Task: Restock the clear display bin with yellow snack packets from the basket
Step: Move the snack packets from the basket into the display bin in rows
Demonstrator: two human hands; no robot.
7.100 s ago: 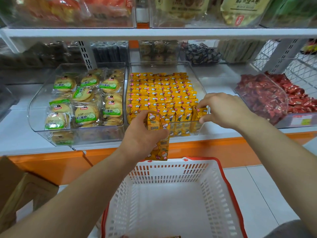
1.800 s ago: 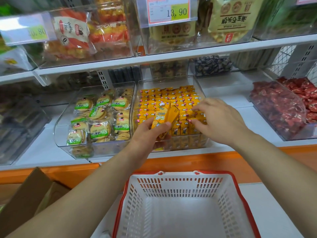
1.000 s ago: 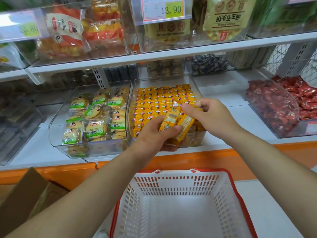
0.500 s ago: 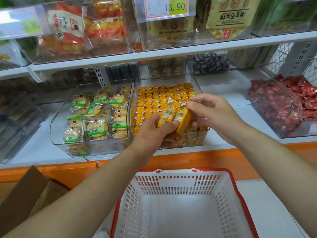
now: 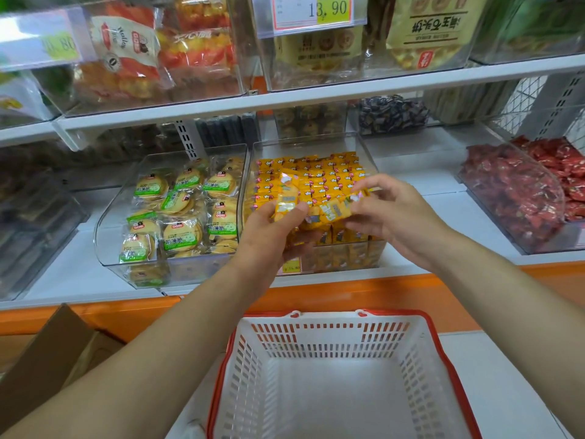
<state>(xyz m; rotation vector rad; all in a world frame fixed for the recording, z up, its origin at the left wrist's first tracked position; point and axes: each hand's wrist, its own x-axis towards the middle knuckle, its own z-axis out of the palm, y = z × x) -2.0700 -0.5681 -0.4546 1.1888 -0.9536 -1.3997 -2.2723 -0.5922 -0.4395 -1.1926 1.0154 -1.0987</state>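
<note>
The clear display bin [image 5: 368, 155] on the lower shelf holds rows of yellow snack packets [image 5: 319, 177]. My left hand [image 5: 269, 231] grips an upright yellow packet [image 5: 286, 198] in front of the bin. My right hand [image 5: 391, 213] pinches a second yellow packet [image 5: 335, 212], which lies sideways between the two hands above the bin's front rows. The white basket [image 5: 335, 343] with a red rim stands below my arms, and no packets show in the part of it that is in view.
A clear bin of green-labelled round biscuits [image 5: 177, 210] stands left of the yellow bin, and a bin of red packets [image 5: 519, 191] stands to the right. An upper shelf [image 5: 316, 93] with more bins overhangs. A cardboard box [image 5: 53, 353] sits at the lower left.
My right hand has pulled one packet sideways away from the one in my left hand. Both hands stay in front of the bin.
</note>
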